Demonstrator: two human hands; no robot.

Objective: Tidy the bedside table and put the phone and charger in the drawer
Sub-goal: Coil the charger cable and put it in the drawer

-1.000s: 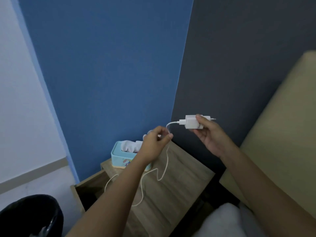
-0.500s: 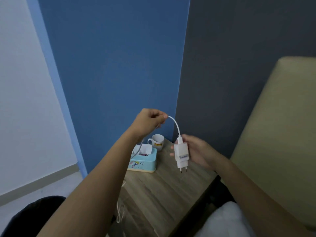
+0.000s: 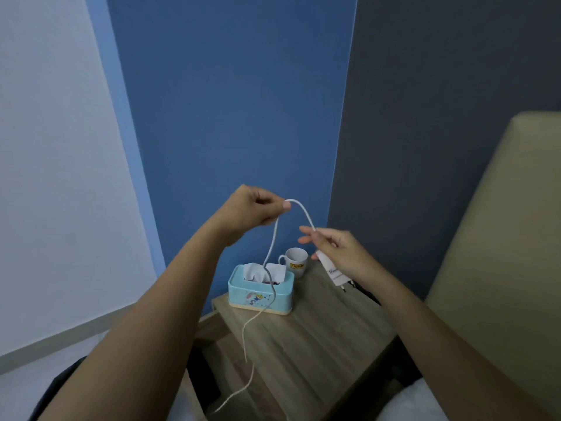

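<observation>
My left hand (image 3: pixel 256 209) is raised above the wooden bedside table (image 3: pixel 318 338) and pinches the white charger cable (image 3: pixel 271 247). From there the cable arcs right to my right hand (image 3: pixel 337 253) and hangs down past the table's front edge. My right hand holds the white charger plug (image 3: pixel 335 273) in its palm, prongs pointing down, with the cable between its fingertips. The drawer (image 3: pixel 209 326) stands pulled out at the table's left side. No phone is in view.
A light blue tissue box (image 3: pixel 261 294) and a white mug (image 3: pixel 296 261) stand at the back of the table. A beige headboard (image 3: pixel 501 253) rises on the right. A dark bin (image 3: pixel 60 387) sits at lower left; a white pillow (image 3: pixel 409 402) lies at lower right.
My left hand slid along the cable and lifted it higher. My right hand turned the plug from level to prongs-down and tucked it into the palm. The view shifted right.
</observation>
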